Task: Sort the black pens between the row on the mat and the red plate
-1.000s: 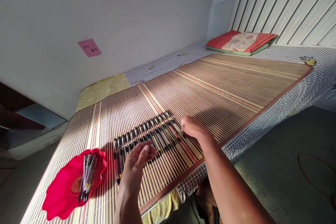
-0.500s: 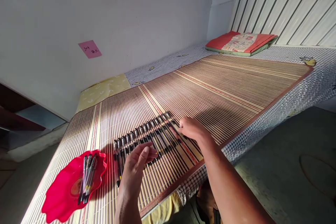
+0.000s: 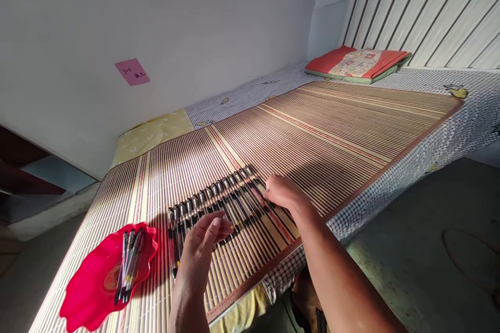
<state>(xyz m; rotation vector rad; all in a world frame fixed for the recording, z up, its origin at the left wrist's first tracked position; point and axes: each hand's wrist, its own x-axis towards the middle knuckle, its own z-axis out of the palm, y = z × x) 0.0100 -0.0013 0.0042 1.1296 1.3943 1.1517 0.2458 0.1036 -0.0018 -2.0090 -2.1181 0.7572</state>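
A row of black-capped clear pens (image 3: 219,202) lies side by side on a striped bamboo mat (image 3: 312,130), caps toward the wall. My left hand (image 3: 205,234) is over the middle of the row, its fingers loosely bent and the thumb near them; nothing shows in it, and it hides parts of several pens. At the right end of the row, my right hand (image 3: 282,190) is closed by the last pens; whatever is under its fingertips is hidden. Several more pens (image 3: 130,265) lie in a red scalloped dish (image 3: 88,283) at the left.
The mat covers a bed with a checked sheet (image 3: 433,145). A folded red and floral cloth bundle (image 3: 357,64) lies at the far end by a white slatted headboard (image 3: 422,13). A pink note (image 3: 132,72) is stuck on the wall.
The view has shifted very slightly. Both hands stay at nearly the same spots over the row, and the pens lie as before.
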